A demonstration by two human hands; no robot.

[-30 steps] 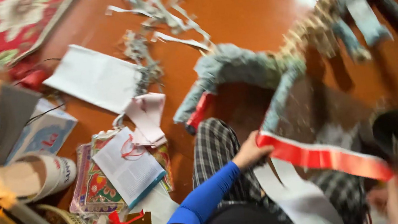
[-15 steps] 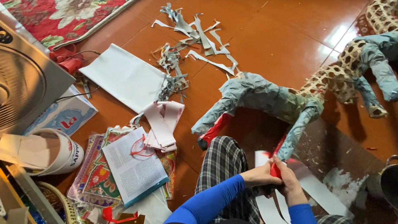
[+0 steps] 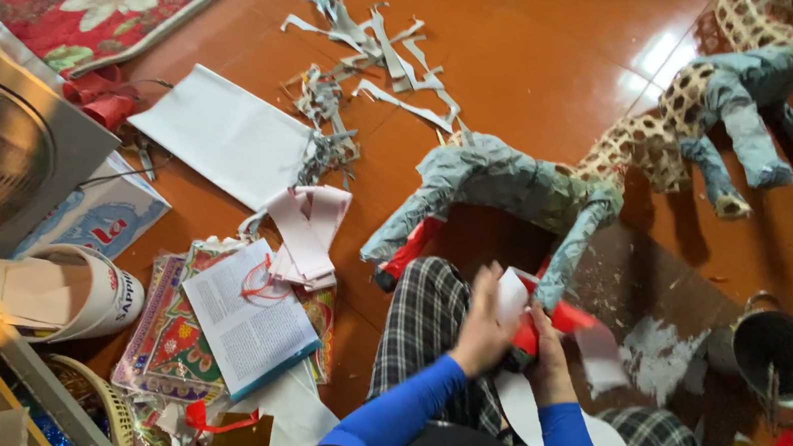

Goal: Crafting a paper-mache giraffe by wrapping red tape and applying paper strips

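Both hands grip one red-and-white paper strip (image 3: 530, 323) over the lap: left hand (image 3: 478, 329) pinches its white end, right hand (image 3: 547, 361) closes on the red. Beyond, the wicker animal frame (image 3: 611, 161) lies on the polished wooden floor (image 3: 543, 23), body papered grey, neck and head mostly bare. Torn strips (image 3: 375, 44) lie farther off, a red rug (image 3: 109, 16) at the far edge.

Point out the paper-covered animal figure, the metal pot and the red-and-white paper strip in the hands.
paper-covered animal figure (image 3: 502, 180): head view, on its grey papered body.
metal pot (image 3: 781, 357): head view, on its rim.
red-and-white paper strip (image 3: 511, 297): head view, on the white part between the hands.
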